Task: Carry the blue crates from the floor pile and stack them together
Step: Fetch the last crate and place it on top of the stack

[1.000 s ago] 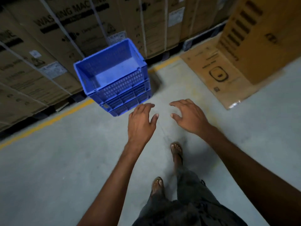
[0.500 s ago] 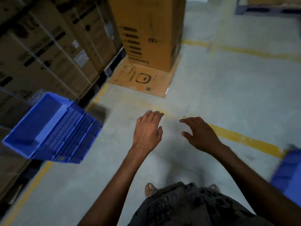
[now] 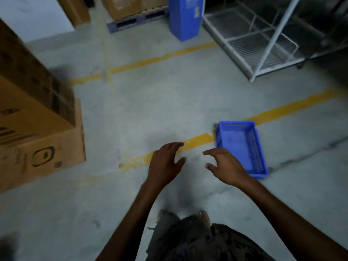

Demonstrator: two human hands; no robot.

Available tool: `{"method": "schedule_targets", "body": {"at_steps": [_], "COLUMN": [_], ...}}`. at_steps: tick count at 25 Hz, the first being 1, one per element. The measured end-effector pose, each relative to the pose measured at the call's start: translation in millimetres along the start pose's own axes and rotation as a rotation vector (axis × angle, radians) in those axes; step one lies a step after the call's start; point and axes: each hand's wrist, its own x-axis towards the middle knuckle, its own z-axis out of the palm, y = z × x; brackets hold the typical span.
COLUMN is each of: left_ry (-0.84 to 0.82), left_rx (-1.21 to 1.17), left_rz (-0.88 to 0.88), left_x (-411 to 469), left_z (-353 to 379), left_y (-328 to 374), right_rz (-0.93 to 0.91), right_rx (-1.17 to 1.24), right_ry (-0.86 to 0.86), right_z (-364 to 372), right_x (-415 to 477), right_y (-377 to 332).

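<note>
One blue crate (image 3: 243,146) lies upright on the concrete floor, right of centre, its far end touching a yellow floor line. My right hand (image 3: 224,166) hovers just left of the crate's near end, fingers spread, holding nothing and partly covering its near left corner. My left hand (image 3: 163,162) hangs further left over the yellow line, fingers apart and empty. The stack of blue crates is out of view.
A large cardboard box (image 3: 33,95) on a flattened carton stands at the left. A white wire rack (image 3: 263,40) fills the far right. A tall blue container (image 3: 185,17) and a pallet with boxes (image 3: 131,19) stand at the back. My feet (image 3: 203,216) show below.
My view has swung right, away from the stacked blue crates, which have left the frame. The single crate on the floor has come into view beside my right hand. Both hands stay empty.
</note>
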Motion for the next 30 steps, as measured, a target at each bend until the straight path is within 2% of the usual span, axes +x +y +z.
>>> {"method": "schedule_targets", "body": {"at_steps": [4, 9, 13, 17, 20, 21, 25, 26, 28, 30], "left_ry": [-0.119, -0.385, -0.585, -0.618, -0.647, -0.65, -0.697, -0.706, -0.716, -0.723], "left_rx": [-0.04, -0.024, -0.011, -0.101, -0.127, -0.14, -0.127, -0.123, -0.112, -0.081], "left_rz": [0.138, 0.206, 0.184, 0.022, -0.075, -0.09, -0.1, -0.086, -0.054, -0.013], "left_x": [97, 235, 330, 380, 396, 398, 398, 396, 392, 387], "left_z": [48, 155, 274, 403, 501, 533, 625, 640, 659, 662], "left_y": [34, 32, 6, -27, -51, -57, -81, -86, -91, -88], "right_rz": [0.243, 0.473, 0.624, 0.774, 0.801, 0.82, 0.981, 0.992, 0.961, 0.931], "right_rx": [0.094, 0.18, 0.251, 0.31, 0.312, 0.273, 0.125, 0.117, 0.064, 0.029], "right_ry": [-0.03, -0.079, -0.184, -0.362, -0.357, -0.309, 0.098, 0.105, 0.008, -0.032], "right_z": [-16, 9, 83, 194, 288, 317, 402, 417, 431, 423], "right_x": [29, 100, 177, 249, 291, 299, 302, 297, 286, 274], "right_y": [87, 196, 298, 395, 445, 456, 482, 490, 502, 512]}}
